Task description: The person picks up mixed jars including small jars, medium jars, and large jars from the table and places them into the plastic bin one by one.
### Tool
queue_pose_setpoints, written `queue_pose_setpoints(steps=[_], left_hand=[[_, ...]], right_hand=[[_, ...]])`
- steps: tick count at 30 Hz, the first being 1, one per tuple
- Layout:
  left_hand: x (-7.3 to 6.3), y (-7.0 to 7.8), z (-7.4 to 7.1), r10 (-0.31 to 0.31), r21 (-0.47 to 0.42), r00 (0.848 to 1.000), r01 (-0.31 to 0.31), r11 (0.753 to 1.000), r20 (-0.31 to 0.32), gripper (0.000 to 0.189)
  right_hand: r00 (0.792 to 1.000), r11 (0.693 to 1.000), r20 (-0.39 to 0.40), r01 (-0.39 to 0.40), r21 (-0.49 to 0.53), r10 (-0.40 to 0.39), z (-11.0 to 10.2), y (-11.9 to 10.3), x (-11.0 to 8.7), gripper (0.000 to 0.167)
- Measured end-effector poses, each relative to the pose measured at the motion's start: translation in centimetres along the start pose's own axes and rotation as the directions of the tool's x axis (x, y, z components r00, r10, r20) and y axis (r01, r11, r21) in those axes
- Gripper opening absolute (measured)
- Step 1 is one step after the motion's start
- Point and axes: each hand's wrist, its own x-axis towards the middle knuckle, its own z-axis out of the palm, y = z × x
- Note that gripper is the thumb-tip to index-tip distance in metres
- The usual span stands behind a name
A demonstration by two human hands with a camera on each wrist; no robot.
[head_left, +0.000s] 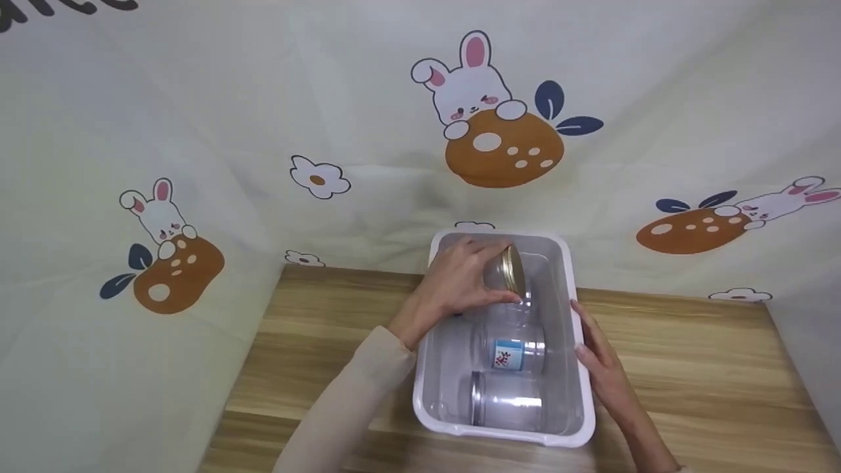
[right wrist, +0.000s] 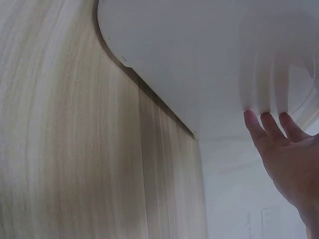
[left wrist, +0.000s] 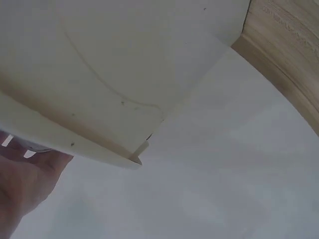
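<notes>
My left hand (head_left: pixel 463 279) reaches over the left wall of a white plastic bin (head_left: pixel 587 397) and grips a clear jar with a gold lid (head_left: pixel 514 270) near the bin's far end. The jar is tilted, its lid facing right between thumb and fingers. Below it in the bin lie a clear jar with a blue label (head_left: pixel 507 355) and a clear jar with a dark metallic lid (head_left: pixel 512 401), both on their sides. My right hand (head_left: pixel 606 368) rests against the bin's right side; in the right wrist view, straight fingertips (right wrist: pixel 265 115) touch the outer wall.
The bin stands on a wood-grain table (head_left: pixel 696 368). Behind and beside the table hangs a pale cloth (head_left: pixel 368 98) printed with rabbits, orange fruit and flowers. The bin's far end is close to this cloth.
</notes>
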Motion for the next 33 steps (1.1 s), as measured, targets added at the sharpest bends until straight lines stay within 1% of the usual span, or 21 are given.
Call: queue_pose_setpoints(steps=[5,8,12,15,18,20,21,24,26,33], left_hand=[[0.1,0.4,0.3,-0.004,-0.006,0.998,0.005,1.000,0.064,0.090],[0.3,0.6,0.6,-0.010,-0.014,0.994,0.012,1.000,0.106,0.089],[0.5,0.7,1.0,-0.006,-0.002,0.989,0.007,1.000,0.150,0.087],[0.6,0.7,1.2,0.018,0.017,0.983,-0.022,1.000,0.185,0.085],[0.6,0.7,1.6,0.042,0.015,0.974,-0.047,0.999,0.222,0.083],[0.5,0.7,1.9,0.058,0.013,0.969,-0.063,0.998,0.240,0.082],[0.4,0.7,2.0,0.055,0.010,0.967,-0.059,0.998,0.248,0.081],[0.0,0.6,2.5,0.053,0.015,0.965,-0.059,0.998,0.259,0.080],[-0.2,0.5,2.7,0.057,0.021,0.966,-0.065,0.998,0.251,0.080],[-0.7,0.2,3.2,0.085,0.025,0.981,-0.091,0.996,0.176,0.084]], right_hand=[[1.000,1.000,-0.004,0.008,-0.021,-0.008,0.0,-0.1,0.0,0.058],[1.000,0.999,-0.018,-0.020,-0.028,0.020,0.0,-0.2,0.0,0.057],[0.998,0.998,-0.036,-0.047,-0.036,0.045,-0.1,-0.4,0.0,0.058],[1.000,1.000,-0.023,-0.020,-0.006,0.020,-0.2,-0.3,0.0,0.058],[1.000,0.999,-0.004,0.015,0.029,-0.015,-0.2,-0.1,-0.1,0.058],[1.000,0.999,-0.003,0.021,0.036,-0.021,-0.2,-0.1,-0.1,0.058],[1.000,0.999,-0.006,0.019,0.027,-0.018,-0.2,-0.1,-0.1,0.058],[1.000,1.000,-0.025,-0.004,-0.001,0.004,-0.1,-0.1,0.0,0.058],[0.999,1.000,-0.032,-0.018,-0.020,0.018,0.0,-0.1,0.0,0.058],[0.998,0.998,-0.030,-0.053,-0.028,0.052,0.2,-0.2,0.1,0.059]])
